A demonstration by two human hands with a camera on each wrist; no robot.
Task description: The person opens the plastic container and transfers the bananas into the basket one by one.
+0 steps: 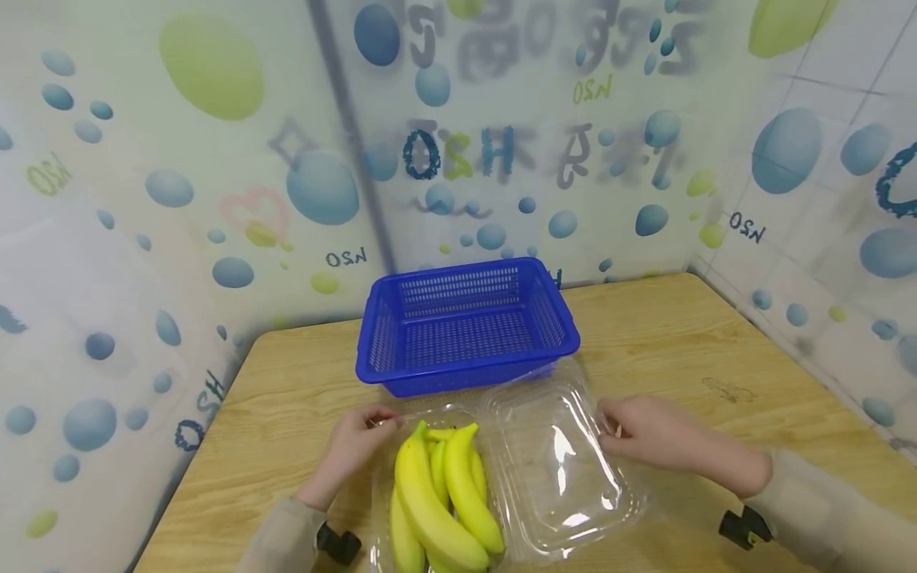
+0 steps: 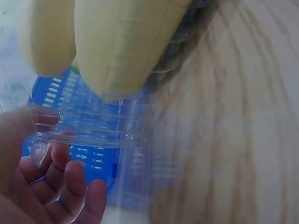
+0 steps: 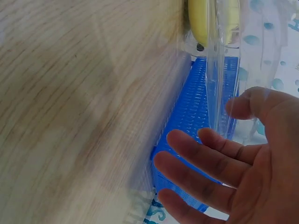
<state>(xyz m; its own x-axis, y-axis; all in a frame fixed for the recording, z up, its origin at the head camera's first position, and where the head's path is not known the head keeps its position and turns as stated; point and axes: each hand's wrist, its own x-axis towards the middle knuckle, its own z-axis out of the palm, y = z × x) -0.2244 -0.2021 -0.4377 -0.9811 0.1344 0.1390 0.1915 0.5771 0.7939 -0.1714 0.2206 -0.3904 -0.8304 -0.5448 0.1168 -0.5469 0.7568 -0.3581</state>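
Head view: wooden table [image 1: 673,342], on it blue basket [image 1: 466,374].
Clear tray [image 1: 382,493]: in front of the basket.
Clear lid [image 1: 533,469]: in front of the basket's right part.
Yellow bananas [image 1: 428,503]: inside the tray.
Right hand [image 1: 648,434]: pinches lid's edge, basket's front right.
Left hand [image 1: 353,447]: pinches tray's rim, basket's front left.

Wooden table [image 1: 666,330]: blue basket [image 1: 458,372], clear clamshell box [image 1: 530,477].

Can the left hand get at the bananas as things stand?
Probably yes, once it lets go: the left hand pinches the rim of the clear container near the bananas, and the open lid leaves them uncovered.
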